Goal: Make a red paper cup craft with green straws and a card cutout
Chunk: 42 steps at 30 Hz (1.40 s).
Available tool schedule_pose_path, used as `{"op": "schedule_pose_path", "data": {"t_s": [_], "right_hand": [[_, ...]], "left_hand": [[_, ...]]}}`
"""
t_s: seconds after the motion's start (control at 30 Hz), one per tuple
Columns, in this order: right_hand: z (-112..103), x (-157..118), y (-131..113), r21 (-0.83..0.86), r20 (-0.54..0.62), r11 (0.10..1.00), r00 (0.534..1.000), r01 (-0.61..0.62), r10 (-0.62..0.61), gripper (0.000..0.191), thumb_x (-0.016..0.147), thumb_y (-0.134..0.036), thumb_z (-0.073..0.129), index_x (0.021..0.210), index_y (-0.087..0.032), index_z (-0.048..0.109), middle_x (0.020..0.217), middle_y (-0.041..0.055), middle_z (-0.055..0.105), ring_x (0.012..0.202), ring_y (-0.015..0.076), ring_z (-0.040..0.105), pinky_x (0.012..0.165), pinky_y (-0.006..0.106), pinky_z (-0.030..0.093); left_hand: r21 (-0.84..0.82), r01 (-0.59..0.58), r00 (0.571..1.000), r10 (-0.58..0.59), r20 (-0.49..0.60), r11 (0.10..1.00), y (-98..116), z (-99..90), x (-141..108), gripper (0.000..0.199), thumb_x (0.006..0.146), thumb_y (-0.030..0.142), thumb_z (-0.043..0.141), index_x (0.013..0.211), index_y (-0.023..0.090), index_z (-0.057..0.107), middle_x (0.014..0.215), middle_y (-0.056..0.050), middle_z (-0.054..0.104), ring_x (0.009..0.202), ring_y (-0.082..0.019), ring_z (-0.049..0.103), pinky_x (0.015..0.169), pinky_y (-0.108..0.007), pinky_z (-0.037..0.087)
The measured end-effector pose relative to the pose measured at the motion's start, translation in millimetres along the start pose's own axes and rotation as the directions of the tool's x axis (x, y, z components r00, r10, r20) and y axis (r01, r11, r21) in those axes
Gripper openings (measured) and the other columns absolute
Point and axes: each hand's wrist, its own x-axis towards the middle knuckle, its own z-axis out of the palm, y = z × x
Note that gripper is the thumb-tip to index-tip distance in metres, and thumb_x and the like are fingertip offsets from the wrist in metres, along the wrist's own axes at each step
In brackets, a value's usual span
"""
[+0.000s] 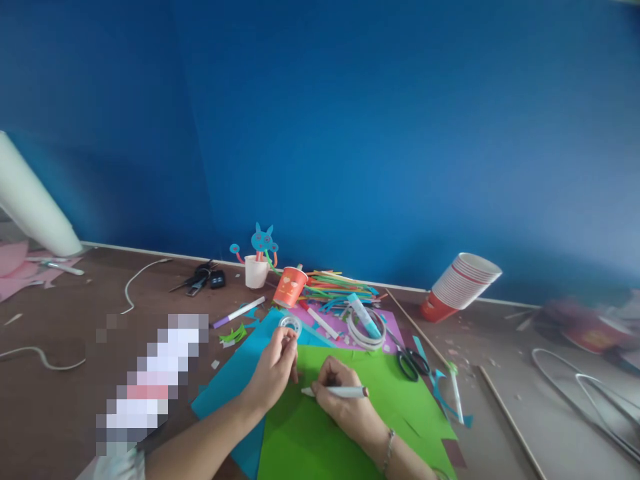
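My right hand [345, 400] is wrapped round a white marker [354, 392], held nearly level above a green sheet of paper [400, 427]. The marker's pale end points left. My left hand [276, 363] has its fingers curled and pressed together over the edge where the green sheet overlaps a blue sheet [225, 393]. A roll of clear tape [291, 325] shows just beyond those fingertips; whether they touch it I cannot tell. Anything pinched in the left fingers is hidden.
Black scissors [413, 365], a glue stick [364, 313], coloured pipe cleaners [335, 287] and an orange paper cup [290, 287] lie beyond the sheets. A blue paper figure [262, 240] stands in a white cup [256, 273]. Stacked cups [463, 283] lean at right. Wooden stick [510, 420] lies right.
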Motion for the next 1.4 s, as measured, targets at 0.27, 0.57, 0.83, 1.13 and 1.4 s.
{"op": "schedule_pose_path", "data": {"t_s": [0.27, 0.57, 0.83, 1.13, 1.4], "right_hand": [[1.7, -1.6, 0.9, 0.001, 0.056, 1.000, 0.998, -0.013, 0.013, 0.012, 0.071, -0.017, 0.058, 0.066, -0.020, 0.048, 0.054, -0.0062, 0.048, 0.047, 0.0085, 0.039, 0.042, 0.021, 0.027], [-7.7, 3.8, -1.3, 0.211, -0.082, 0.976, 0.994, -0.059, 0.078, 0.029, 0.079, -0.043, 0.054, 0.062, -0.022, 0.044, 0.044, -0.0051, 0.051, 0.040, 0.0093, 0.040, 0.041, 0.021, 0.026], [-1.5, 0.3, -6.5, 0.001, 0.003, 1.000, 1.000, -0.021, 0.021, 0.018, 0.072, -0.027, 0.059, 0.060, -0.021, 0.046, 0.048, -0.0056, 0.049, 0.045, 0.0092, 0.041, 0.044, 0.022, 0.029], [-1.5, -2.3, -2.8, 0.005, 0.040, 1.000, 0.999, 0.015, -0.015, 0.020, 0.078, -0.028, 0.058, 0.064, -0.020, 0.046, 0.052, -0.0062, 0.047, 0.047, 0.0088, 0.039, 0.045, 0.021, 0.030], [1.2, -1.5, 1.7, -0.041, 0.036, 0.999, 0.999, 0.000, 0.001, 0.017, 0.073, -0.020, 0.061, 0.062, -0.020, 0.047, 0.051, -0.0065, 0.047, 0.046, 0.0084, 0.040, 0.043, 0.021, 0.029]], "left_hand": [[-0.034, 0.019, 1.000, -0.019, 0.006, 0.999, -2.0, 0.7, 1.1, 0.027, 0.088, 0.049, 0.043, 0.093, 0.022, 0.043, 0.057, 0.009, 0.044, 0.043, -0.010, 0.046, 0.050, -0.025, 0.045], [-0.013, 0.015, 1.000, -0.015, 0.005, 1.000, -2.3, -1.6, 1.0, 0.028, 0.089, 0.049, 0.044, 0.093, 0.022, 0.045, 0.060, 0.008, 0.044, 0.047, -0.011, 0.046, 0.049, -0.024, 0.041], [-0.011, 0.022, 1.000, -0.022, 0.010, 1.000, 4.1, -0.2, -1.2, 0.025, 0.089, 0.048, 0.042, 0.092, 0.022, 0.043, 0.059, 0.009, 0.044, 0.044, -0.010, 0.048, 0.050, -0.025, 0.043], [-0.017, 0.019, 1.000, -0.019, 0.007, 1.000, 7.3, 0.7, -1.2, 0.024, 0.089, 0.046, 0.042, 0.091, 0.022, 0.043, 0.057, 0.010, 0.043, 0.044, -0.011, 0.047, 0.051, -0.026, 0.043], [-0.052, 0.041, 0.999, -0.041, 0.005, 0.998, 5.8, 0.8, -0.7, 0.026, 0.086, 0.048, 0.045, 0.092, 0.023, 0.042, 0.057, 0.010, 0.044, 0.043, -0.011, 0.046, 0.049, -0.026, 0.043]]}}
